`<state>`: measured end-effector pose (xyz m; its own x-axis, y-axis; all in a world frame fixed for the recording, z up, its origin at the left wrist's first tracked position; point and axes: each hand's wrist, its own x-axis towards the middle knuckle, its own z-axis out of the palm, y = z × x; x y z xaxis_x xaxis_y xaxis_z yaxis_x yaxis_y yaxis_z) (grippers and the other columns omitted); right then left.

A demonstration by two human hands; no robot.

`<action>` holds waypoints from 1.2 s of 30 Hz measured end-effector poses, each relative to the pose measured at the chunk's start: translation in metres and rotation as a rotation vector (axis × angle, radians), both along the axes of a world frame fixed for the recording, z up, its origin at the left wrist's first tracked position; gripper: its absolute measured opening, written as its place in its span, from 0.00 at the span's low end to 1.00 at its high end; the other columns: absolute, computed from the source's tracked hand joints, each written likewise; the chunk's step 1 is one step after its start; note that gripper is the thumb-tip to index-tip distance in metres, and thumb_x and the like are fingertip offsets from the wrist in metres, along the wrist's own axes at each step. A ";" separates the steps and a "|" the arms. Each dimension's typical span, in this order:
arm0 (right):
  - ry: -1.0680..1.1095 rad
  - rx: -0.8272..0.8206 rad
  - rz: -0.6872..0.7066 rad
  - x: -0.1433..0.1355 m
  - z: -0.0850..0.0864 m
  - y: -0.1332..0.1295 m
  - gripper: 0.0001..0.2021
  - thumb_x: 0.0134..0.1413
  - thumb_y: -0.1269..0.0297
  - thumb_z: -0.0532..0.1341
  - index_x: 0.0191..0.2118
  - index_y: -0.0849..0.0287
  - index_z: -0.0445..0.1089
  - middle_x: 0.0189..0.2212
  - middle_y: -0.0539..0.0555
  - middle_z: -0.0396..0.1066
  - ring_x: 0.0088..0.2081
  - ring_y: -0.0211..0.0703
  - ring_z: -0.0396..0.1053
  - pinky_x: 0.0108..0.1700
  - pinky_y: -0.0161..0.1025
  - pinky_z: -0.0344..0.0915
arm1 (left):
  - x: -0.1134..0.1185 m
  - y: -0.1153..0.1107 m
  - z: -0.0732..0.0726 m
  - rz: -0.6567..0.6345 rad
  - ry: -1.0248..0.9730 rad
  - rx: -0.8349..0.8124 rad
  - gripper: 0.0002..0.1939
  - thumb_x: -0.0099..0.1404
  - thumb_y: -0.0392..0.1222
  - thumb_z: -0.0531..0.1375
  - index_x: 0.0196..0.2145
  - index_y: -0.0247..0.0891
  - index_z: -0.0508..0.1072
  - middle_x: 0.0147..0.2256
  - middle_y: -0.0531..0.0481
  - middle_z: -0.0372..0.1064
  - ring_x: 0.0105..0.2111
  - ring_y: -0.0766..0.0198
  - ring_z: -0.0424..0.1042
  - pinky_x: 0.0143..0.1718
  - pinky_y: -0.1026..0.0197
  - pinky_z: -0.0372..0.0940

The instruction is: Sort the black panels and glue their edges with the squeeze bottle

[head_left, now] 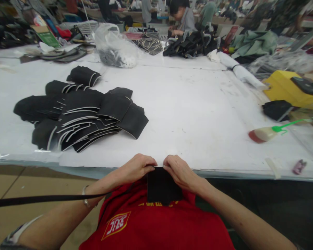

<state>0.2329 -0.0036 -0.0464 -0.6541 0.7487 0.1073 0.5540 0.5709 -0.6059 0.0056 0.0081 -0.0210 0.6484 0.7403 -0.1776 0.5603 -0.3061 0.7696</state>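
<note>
A black flat piece [163,185] with a pale top edge hangs in front of the red apron, at the table's near edge. My left hand [141,166] pinches its top left corner between thumb and fingers. On the other side, my right hand [177,170] grips the top right corner the same way. To the left on the table lies a spread pile of similar black pieces [80,111] with light cut edges, apart from both hands.
The white-covered table [187,104] carries a clear plastic bag [114,48] at the back. A bottle with a green spout [266,132] lies at right, near a yellow box [284,88] and a small purplish clip-like thing [299,167]. A co-worker [184,17] sits beyond.
</note>
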 end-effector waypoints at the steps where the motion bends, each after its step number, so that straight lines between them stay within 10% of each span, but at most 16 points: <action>1: 0.002 0.014 0.002 0.000 -0.001 0.000 0.05 0.66 0.71 0.52 0.36 0.58 0.59 0.32 0.53 0.64 0.34 0.44 0.59 0.38 0.40 0.56 | 0.001 0.000 0.001 -0.007 -0.007 0.004 0.11 0.64 0.36 0.54 0.37 0.37 0.77 0.34 0.50 0.76 0.35 0.63 0.72 0.39 0.66 0.62; 13: 0.046 0.086 0.007 -0.002 0.005 -0.001 0.06 0.66 0.70 0.51 0.35 0.58 0.60 0.32 0.54 0.65 0.34 0.45 0.59 0.37 0.40 0.57 | 0.018 -0.001 -0.006 0.054 -0.058 -0.026 0.10 0.66 0.40 0.55 0.37 0.38 0.77 0.35 0.50 0.75 0.36 0.63 0.71 0.39 0.65 0.62; 36: 0.187 -0.364 -0.125 0.038 0.007 0.003 0.06 0.59 0.65 0.62 0.33 0.59 0.65 0.28 0.48 0.67 0.30 0.38 0.63 0.33 0.34 0.57 | 0.030 -0.002 0.004 -0.054 0.022 0.004 0.18 0.65 0.34 0.52 0.48 0.41 0.76 0.41 0.48 0.75 0.42 0.60 0.71 0.45 0.61 0.62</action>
